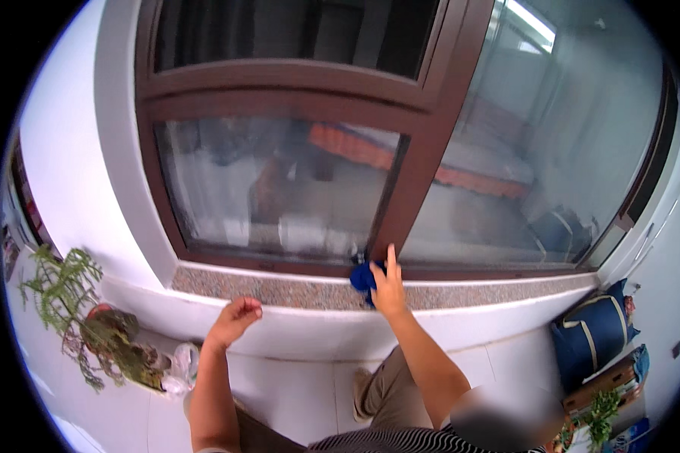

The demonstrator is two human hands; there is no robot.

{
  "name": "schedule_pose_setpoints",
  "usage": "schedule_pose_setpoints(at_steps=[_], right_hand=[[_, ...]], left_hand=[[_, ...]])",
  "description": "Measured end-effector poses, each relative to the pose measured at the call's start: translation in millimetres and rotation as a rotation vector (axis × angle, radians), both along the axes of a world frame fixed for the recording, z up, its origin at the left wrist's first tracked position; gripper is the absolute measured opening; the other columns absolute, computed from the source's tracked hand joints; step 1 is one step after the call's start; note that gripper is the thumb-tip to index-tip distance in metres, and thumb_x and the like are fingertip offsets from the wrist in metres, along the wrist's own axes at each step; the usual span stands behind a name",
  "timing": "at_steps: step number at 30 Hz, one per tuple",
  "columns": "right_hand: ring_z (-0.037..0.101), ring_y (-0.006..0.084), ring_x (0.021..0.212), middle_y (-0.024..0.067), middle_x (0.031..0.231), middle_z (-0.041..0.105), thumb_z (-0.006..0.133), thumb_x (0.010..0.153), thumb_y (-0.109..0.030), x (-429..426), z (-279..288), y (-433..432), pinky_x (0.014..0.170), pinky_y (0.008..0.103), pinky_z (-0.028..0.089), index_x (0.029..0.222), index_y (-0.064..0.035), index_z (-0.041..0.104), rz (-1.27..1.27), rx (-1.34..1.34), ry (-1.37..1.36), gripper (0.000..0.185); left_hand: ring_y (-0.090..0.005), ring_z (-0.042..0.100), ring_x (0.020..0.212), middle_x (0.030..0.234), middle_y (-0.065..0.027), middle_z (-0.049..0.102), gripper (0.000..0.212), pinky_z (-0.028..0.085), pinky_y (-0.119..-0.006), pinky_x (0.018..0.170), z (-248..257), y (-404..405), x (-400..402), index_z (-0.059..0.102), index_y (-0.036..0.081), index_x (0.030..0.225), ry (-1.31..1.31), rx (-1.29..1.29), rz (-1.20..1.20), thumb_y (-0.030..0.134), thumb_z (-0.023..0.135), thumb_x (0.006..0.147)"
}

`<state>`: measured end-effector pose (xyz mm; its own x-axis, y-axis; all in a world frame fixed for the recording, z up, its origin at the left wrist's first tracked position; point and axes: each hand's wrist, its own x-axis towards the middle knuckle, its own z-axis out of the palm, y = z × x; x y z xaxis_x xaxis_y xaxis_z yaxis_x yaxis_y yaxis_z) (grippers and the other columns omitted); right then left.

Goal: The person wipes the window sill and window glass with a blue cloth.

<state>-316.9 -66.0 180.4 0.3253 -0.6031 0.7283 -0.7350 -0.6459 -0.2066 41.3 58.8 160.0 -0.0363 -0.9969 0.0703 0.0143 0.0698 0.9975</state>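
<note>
My right hand [390, 289] has a dark blue cloth [362, 277] under its thumb side, at the foot of a brown window frame [413, 187]. One finger points up along the frame's upright. The cloth lies against the bottom corner of the lower left glass pane [283, 192], and part of it hangs over the speckled stone sill [311, 294]. My left hand [235, 323] is just in front of the sill's white edge, with loosely curled fingers and nothing seen in it. Whitish streaks and haze mark the lower glass, which also shows reflections.
On the left, a potted plant [62, 283] stands near a clear plastic bag [182, 368]. To the right are a navy storage bag [592, 334] with pale straps and a leafy plant [600, 416]. A white low wall [317, 334] runs below the sill, above the tiled floor [286, 385].
</note>
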Motion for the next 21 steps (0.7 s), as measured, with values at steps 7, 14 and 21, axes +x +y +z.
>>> schedule_pose_setpoints(at_steps=[7,14,21], right_hand=[[0.049,0.0362,0.105,0.017,0.114,0.053,0.069,0.066,-0.003,-19,-39,7,0.093,0.0411,0.041,0.108,-0.0024,0.058,-0.094,0.185,-0.123,0.044],[0.05,0.0369,0.102,0.0189,0.105,0.057,0.067,0.068,-0.006,-19,-41,1,0.091,0.0417,0.04,0.105,-0.0012,0.058,-0.076,0.106,-0.354,0.038],[0.062,0.0268,0.083,0.0157,0.091,0.064,0.068,0.073,-0.009,-26,-54,-6,0.079,0.0352,0.047,0.102,0.0014,0.059,-0.136,0.226,-0.816,0.031]], left_hand=[[-0.0094,0.057,0.083,0.088,0.0009,0.061,0.016,0.044,-0.025,0.075,-14,1,-10,0.058,0.007,0.098,0.018,0.068,0.093,0.012,0.063,0.083],[-0.0075,0.054,0.076,0.083,0.001,0.06,0.016,0.042,-0.022,0.067,-40,14,-22,0.058,0.005,0.097,-0.064,0.113,0.161,0.013,0.063,0.083],[-0.0083,0.054,0.078,0.083,0.0002,0.059,0.013,0.044,-0.022,0.074,-23,51,-36,0.058,0.003,0.095,-0.11,0.054,0.17,0.011,0.063,0.085]])
